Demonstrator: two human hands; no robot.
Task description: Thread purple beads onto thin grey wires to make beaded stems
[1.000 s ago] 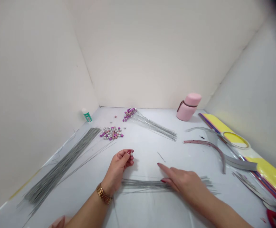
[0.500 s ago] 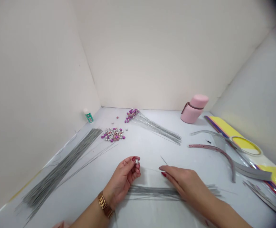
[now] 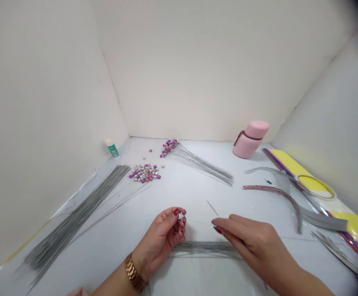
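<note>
My left hand [image 3: 166, 230] is closed, pinching a small silver folded star [image 3: 181, 216] between thumb and fingertips. My right hand [image 3: 249, 238] is to its right, thumb and fingers pressed together on a thin wire [image 3: 296, 238]. A faint end of that wire points from the fingertips toward the star, with a gap between them. A short needle-like pin [image 3: 212, 207] lies on the table just beyond my right fingertips. Beneath both hands a bundle of grey wires [image 3: 205, 247] lies crosswise, partly hidden by them.
At left lie a large wire bundle [image 3: 80, 218] and a glue stick [image 3: 112, 148]. Loose stars [image 3: 144, 173] and star-tipped wires [image 3: 203, 162] lie farther back. A pink bottle [image 3: 249, 139], a tape ring [image 3: 317, 187], curved strips [image 3: 277, 191] and yellow sheets [image 3: 289, 162] are at right.
My right hand has moved slightly right and away from the star, uncovering the whole pin. My left hand has turned a little, so the star shows more. The view has shifted slightly.
</note>
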